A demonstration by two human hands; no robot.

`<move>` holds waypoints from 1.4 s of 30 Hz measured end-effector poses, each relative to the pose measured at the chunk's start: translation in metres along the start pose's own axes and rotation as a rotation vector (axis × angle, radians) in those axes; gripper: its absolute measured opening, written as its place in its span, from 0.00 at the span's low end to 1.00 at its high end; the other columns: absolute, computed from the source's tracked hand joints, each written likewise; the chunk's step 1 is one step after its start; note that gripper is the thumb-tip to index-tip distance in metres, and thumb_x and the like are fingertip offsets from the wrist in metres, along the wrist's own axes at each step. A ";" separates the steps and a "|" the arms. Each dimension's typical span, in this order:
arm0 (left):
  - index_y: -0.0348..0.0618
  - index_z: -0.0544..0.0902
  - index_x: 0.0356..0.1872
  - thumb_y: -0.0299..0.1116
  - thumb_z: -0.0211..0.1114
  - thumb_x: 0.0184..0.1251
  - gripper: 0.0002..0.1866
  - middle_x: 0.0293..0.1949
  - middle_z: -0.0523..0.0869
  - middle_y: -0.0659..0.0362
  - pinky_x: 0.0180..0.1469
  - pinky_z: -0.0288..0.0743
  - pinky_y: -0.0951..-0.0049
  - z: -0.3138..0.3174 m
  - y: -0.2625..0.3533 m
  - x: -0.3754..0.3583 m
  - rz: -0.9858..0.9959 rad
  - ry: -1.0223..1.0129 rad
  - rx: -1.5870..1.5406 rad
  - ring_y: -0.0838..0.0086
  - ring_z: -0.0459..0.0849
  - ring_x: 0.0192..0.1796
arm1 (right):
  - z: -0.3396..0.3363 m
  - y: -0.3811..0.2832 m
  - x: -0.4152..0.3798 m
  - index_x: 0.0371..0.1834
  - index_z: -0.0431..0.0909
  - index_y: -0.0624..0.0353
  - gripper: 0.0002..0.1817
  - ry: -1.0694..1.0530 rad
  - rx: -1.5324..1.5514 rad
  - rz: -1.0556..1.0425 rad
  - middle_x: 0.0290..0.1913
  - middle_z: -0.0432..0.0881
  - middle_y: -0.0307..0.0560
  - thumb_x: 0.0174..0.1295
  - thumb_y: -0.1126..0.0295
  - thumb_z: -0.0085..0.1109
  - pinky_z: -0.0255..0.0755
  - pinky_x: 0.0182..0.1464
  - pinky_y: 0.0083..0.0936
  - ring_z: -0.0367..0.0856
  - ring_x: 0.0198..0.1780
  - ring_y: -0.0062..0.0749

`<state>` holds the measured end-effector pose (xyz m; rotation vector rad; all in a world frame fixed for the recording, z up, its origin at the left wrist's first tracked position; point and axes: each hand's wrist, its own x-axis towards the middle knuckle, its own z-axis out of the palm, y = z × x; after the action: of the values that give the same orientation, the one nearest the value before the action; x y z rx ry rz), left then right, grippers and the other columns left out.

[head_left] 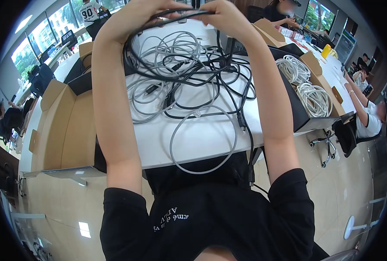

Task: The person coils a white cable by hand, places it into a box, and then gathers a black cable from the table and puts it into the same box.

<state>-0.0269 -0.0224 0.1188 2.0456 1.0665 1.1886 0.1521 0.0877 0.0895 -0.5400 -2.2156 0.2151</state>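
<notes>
At the top edge of the head view, my left hand (137, 16) and my right hand (226, 18) are both closed on a looped black cable (171, 19). Its loops hang down on the left over the pile. Beneath lies a tangle of grey cables (176, 43) and other black cables (228, 65) on the white table (193, 145). One grey loop (171, 145) droops over the front edge. A black cable with a plug (251, 172) also hangs over that edge, near my right forearm. My upper fingers are partly cut off by the frame.
On the right, an open cardboard box (313, 124) holds coiled white cables (314, 100). To the left stands another open box (65, 130), its brown inside showing. A person (367, 117) sits at the right; others sit farther back. A chair base (324, 148) stands on the floor.
</notes>
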 end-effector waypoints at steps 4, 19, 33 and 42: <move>0.30 0.57 0.61 0.64 0.42 0.60 0.43 0.52 0.73 0.41 0.43 0.78 0.73 -0.009 -0.014 0.005 0.191 -0.064 -0.449 0.63 0.80 0.46 | -0.017 0.015 0.002 0.18 0.74 0.67 0.14 0.314 0.053 0.121 0.12 0.66 0.38 0.51 0.66 0.59 0.56 0.20 0.23 0.62 0.17 0.20; 0.38 0.74 0.43 0.39 0.56 0.60 0.17 0.43 0.76 0.58 0.40 0.75 0.71 -0.006 -0.003 0.015 0.497 0.738 -0.456 0.75 0.76 0.43 | 0.010 -0.020 -0.009 0.22 0.79 0.57 0.22 -0.089 0.078 0.137 0.14 0.65 0.29 0.57 0.48 0.53 0.55 0.21 0.14 0.63 0.18 0.12; 0.44 0.63 0.13 0.41 0.40 0.63 0.19 0.32 0.76 0.50 0.42 0.67 0.62 -0.138 -0.067 -0.031 0.402 0.617 -1.192 0.66 0.74 0.35 | 0.092 0.039 -0.024 0.20 0.79 0.60 0.23 -0.565 0.729 0.209 0.29 0.80 0.39 0.58 0.49 0.54 0.65 0.28 0.13 0.72 0.23 0.16; 0.47 0.66 0.28 0.43 0.56 0.60 0.13 0.20 0.71 0.68 0.32 0.69 0.70 -0.138 -0.078 -0.045 0.298 1.332 -1.400 0.77 0.70 0.19 | 0.097 0.005 -0.030 0.62 0.57 0.68 0.53 -0.981 1.099 0.066 0.34 0.82 0.46 0.39 0.40 0.66 0.63 0.23 0.08 0.72 0.21 0.14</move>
<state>-0.1905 -0.0096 0.1038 0.1709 0.0418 2.4795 0.0965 0.0809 0.0044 0.1848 -2.4480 1.9061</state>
